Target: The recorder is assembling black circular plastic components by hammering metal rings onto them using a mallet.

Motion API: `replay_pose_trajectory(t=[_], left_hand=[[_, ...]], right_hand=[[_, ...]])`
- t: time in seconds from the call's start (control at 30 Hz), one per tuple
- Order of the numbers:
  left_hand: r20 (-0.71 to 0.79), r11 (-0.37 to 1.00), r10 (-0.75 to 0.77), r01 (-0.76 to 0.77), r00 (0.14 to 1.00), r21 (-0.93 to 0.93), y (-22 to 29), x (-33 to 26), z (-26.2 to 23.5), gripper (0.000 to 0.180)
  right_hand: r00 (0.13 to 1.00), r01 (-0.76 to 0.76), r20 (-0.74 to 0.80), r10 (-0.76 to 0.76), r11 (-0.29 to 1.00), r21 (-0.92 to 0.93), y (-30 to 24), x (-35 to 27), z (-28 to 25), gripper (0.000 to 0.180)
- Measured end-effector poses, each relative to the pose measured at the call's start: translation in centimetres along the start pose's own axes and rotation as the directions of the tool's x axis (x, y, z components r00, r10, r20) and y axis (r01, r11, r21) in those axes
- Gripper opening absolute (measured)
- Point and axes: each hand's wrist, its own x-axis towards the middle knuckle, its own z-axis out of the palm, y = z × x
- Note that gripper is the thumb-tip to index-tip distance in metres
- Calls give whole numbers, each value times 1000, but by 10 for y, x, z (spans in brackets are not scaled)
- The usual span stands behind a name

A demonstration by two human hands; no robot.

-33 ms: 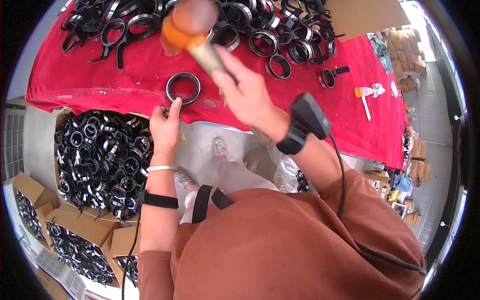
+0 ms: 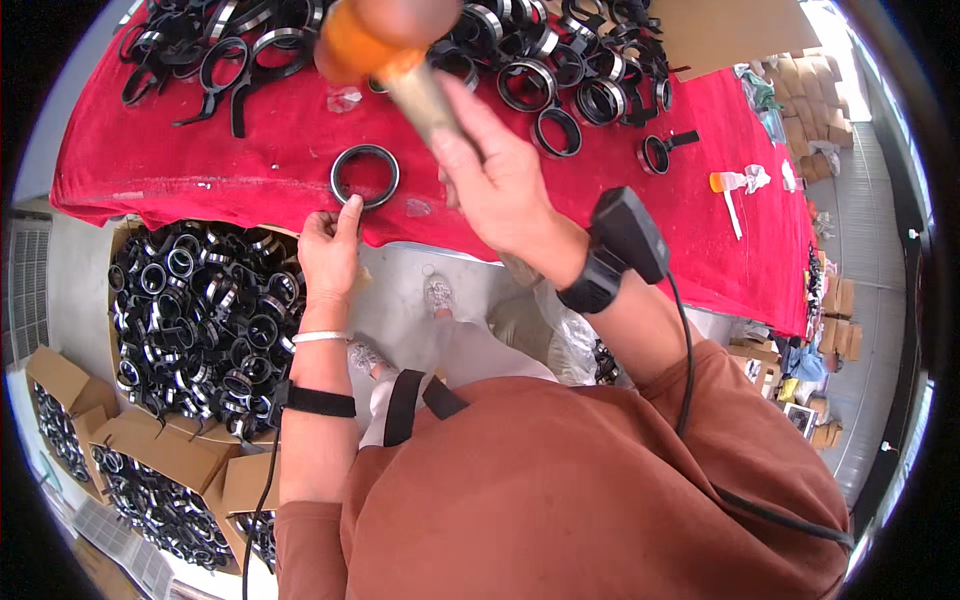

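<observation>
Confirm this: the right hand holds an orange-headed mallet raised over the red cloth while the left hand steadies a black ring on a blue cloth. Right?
Not quite. In the head view the left hand steadies the black ring on the same red cloth, not a blue one. The right hand does hold the orange-headed mallet raised.

Black ring [image 2: 365, 175] flat on red cloth, orange-headed mallet [image 2: 385, 45] raised above.
</observation>
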Motion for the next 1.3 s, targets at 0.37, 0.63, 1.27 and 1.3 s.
replay_pose_trajectory(t=[0.37,0.63,1.27,1.3], left_hand=[[1,999,42,-42,999,-4,-5,3,0,43],[26,999,44,-45,999,28,2,1,5,44],[303,980,68,-7,950,-198,-22,-12,-31,21],[305,979,70,-7,950,-202,-21,-13,-29,21]], right_hand=[[920,-384,164,356,902,197,25,-40,-7,47],[981,-194,29,194,981,-14,48,-108,7,46],[993,-12,114,12,1000,-2,-29,-43,-3,44],[989,116,93,-117,993,14,-35,-32,1,44]])
